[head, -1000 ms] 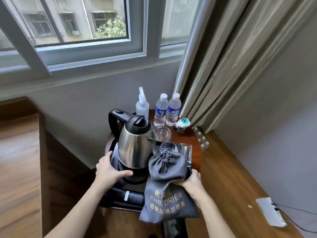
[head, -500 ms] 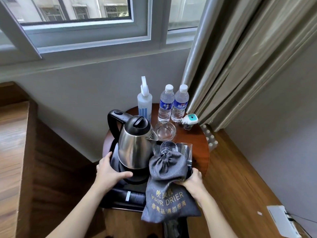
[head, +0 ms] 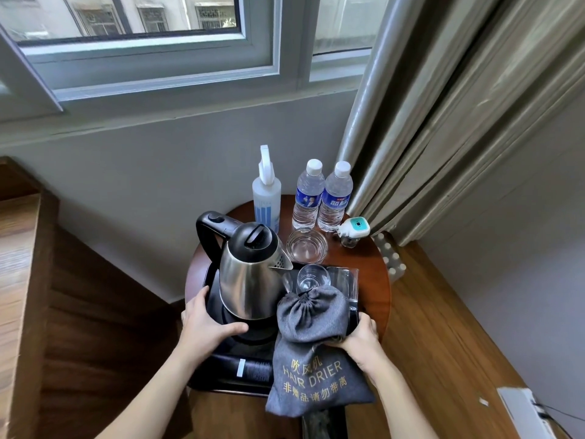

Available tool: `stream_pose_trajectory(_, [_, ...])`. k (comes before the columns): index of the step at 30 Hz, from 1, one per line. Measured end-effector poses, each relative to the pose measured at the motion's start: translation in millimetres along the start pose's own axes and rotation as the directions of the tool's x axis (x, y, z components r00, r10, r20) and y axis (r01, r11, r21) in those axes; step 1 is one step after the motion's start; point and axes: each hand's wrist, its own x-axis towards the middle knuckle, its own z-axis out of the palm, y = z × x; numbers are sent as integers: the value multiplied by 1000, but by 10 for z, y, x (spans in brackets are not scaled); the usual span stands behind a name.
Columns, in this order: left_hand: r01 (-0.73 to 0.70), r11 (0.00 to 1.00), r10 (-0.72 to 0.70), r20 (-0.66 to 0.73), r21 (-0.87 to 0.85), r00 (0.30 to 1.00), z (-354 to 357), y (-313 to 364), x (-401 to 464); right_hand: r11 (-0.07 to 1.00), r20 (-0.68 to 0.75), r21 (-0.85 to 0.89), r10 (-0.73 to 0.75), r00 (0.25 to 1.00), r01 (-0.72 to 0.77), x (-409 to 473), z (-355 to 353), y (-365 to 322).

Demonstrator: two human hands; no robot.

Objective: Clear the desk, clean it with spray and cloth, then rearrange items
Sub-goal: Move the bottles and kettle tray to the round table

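Tray (head: 211, 282) holds kettle (head: 250, 277), glasses (head: 311, 277), bag (head: 311, 350); hands grip edges.

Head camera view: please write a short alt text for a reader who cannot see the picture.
Two bare hands grip a black tray on a small round wooden table: the left hand at its left edge, the right hand at its right. The tray carries a steel kettle, glasses and a grey hair-drier bag; behind stand a spray bottle and two water bottles.
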Motion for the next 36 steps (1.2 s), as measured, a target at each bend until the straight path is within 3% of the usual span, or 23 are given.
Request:
stream_pose_trajectory(28, [20, 1000, -20, 53, 4, 998, -5, 8, 54, 991, 52, -82, 107, 993, -103, -131, -91, -166])
stream_pose_trajectory(36, [-69, 994, 63, 61, 87, 996, -187, 230, 9, 972, 65, -213, 117, 991, -101, -294, -243, -437])
